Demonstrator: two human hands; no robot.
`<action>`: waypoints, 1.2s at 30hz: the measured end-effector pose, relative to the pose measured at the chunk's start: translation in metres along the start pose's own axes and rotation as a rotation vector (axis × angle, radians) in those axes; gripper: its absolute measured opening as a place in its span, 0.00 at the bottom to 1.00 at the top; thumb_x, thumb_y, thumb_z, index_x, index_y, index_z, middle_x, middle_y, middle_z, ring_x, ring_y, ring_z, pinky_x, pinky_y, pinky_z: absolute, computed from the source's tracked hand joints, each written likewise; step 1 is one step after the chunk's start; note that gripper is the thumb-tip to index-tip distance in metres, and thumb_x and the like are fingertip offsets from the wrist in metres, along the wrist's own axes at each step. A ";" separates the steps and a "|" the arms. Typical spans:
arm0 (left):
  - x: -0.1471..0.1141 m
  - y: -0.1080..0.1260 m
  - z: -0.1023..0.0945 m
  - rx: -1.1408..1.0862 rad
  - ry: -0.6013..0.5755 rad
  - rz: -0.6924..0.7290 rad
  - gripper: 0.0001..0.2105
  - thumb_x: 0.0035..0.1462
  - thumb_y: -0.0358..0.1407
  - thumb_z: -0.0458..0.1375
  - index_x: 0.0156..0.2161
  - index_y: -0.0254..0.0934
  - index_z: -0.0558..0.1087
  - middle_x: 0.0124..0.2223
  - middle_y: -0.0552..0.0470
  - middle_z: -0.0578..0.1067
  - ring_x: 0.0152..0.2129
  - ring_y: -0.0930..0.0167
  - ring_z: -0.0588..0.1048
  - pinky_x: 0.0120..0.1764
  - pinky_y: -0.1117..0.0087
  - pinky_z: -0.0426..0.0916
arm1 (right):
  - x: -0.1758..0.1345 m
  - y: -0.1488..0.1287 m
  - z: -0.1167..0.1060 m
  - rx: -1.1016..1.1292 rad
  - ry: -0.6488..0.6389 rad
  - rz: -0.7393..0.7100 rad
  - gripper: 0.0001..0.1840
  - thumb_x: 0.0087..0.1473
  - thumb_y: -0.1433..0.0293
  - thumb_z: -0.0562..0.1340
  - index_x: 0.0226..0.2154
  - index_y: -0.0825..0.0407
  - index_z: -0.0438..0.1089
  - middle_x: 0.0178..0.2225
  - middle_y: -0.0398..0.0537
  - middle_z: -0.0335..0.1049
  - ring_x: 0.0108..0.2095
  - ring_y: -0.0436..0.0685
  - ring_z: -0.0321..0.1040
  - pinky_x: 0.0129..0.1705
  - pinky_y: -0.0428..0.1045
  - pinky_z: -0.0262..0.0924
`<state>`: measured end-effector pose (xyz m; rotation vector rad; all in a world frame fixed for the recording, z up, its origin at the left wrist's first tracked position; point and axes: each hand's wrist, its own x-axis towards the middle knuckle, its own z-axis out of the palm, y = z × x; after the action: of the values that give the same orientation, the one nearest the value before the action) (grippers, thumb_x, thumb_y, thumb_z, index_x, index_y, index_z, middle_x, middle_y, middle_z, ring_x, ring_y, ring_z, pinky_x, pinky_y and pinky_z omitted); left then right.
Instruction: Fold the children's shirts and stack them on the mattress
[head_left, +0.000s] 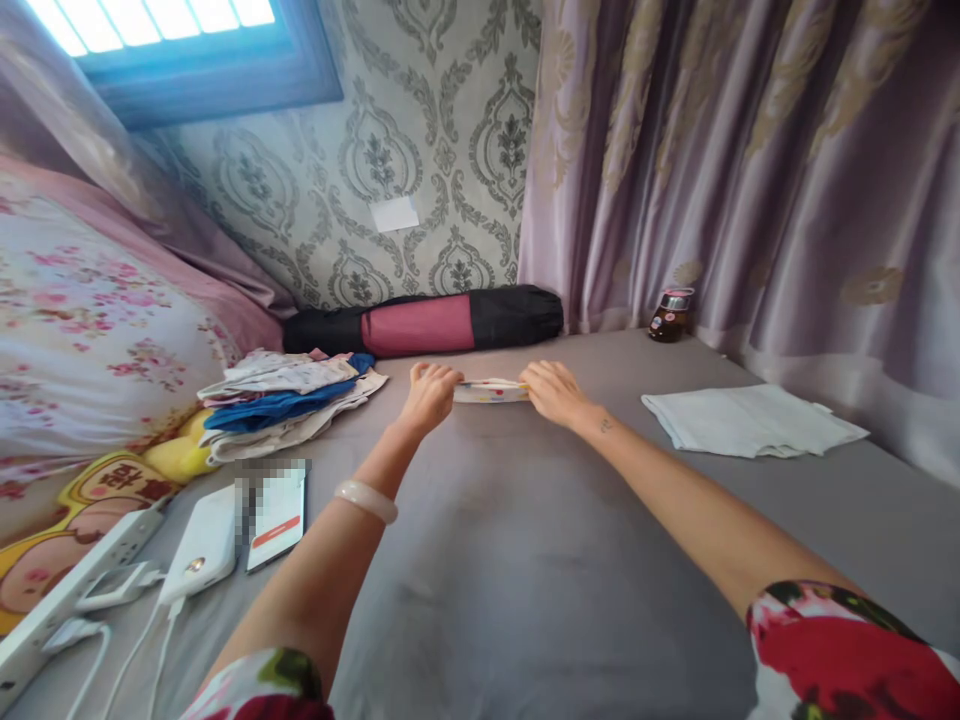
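Observation:
Between my two hands stretches a white cloth with coloured spots (492, 392), seen nearly edge-on over the grey sheet. My left hand (433, 398) pinches its left end, with the fingers closed. At the opposite end, my right hand (555, 392) grips it the same way. What kind of cloth item it is, I cannot make out. To the left of my left hand lies a pile of folded clothes (289, 395) in white, blue and beige. A flat white folded cloth (750, 420) lies to the right of my right hand.
A black and pink rolled bag (420, 325) lies along the wall. A dark bottle (670, 315) stands by the curtain (712, 150). At left are a phone (279, 520), a white power bank (201, 545) with cables, a power strip (75, 590) and a yellow cushion (112, 480).

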<state>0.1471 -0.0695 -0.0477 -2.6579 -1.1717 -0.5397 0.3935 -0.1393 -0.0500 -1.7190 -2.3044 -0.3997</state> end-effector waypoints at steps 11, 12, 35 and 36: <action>-0.065 0.013 0.041 -0.070 0.022 0.194 0.17 0.59 0.23 0.43 0.45 0.40 0.71 0.46 0.46 0.77 0.47 0.66 0.72 0.58 0.52 0.50 | -0.057 -0.019 0.037 0.095 -0.095 -0.067 0.13 0.57 0.80 0.51 0.40 0.53 0.68 0.43 0.53 0.70 0.46 0.58 0.62 0.48 0.50 0.52; -0.069 0.013 0.043 -0.084 -0.005 0.200 0.18 0.58 0.23 0.43 0.46 0.40 0.70 0.47 0.47 0.77 0.48 0.66 0.72 0.58 0.52 0.50 | -0.060 -0.019 0.039 0.112 -0.110 -0.062 0.14 0.57 0.80 0.51 0.40 0.53 0.68 0.44 0.53 0.70 0.47 0.58 0.62 0.48 0.50 0.53; -0.005 0.059 0.102 -0.036 -0.230 -0.211 0.24 0.66 0.37 0.41 0.63 0.32 0.58 0.67 0.42 0.57 0.66 0.59 0.51 0.64 0.50 0.44 | 0.007 -0.054 0.092 0.163 -0.226 0.216 0.30 0.63 0.68 0.44 0.66 0.59 0.51 0.68 0.54 0.45 0.68 0.61 0.38 0.67 0.63 0.31; -0.005 0.057 0.105 -0.032 -0.233 -0.188 0.24 0.66 0.37 0.40 0.64 0.32 0.57 0.67 0.43 0.57 0.66 0.59 0.50 0.65 0.50 0.43 | 0.007 -0.053 0.094 0.169 -0.234 0.216 0.31 0.63 0.68 0.44 0.66 0.59 0.50 0.68 0.53 0.44 0.68 0.61 0.37 0.67 0.63 0.32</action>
<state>0.2124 -0.0783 -0.1473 -2.7110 -1.5001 -0.2827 0.3378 -0.1140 -0.1393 -1.9899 -2.1940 0.0384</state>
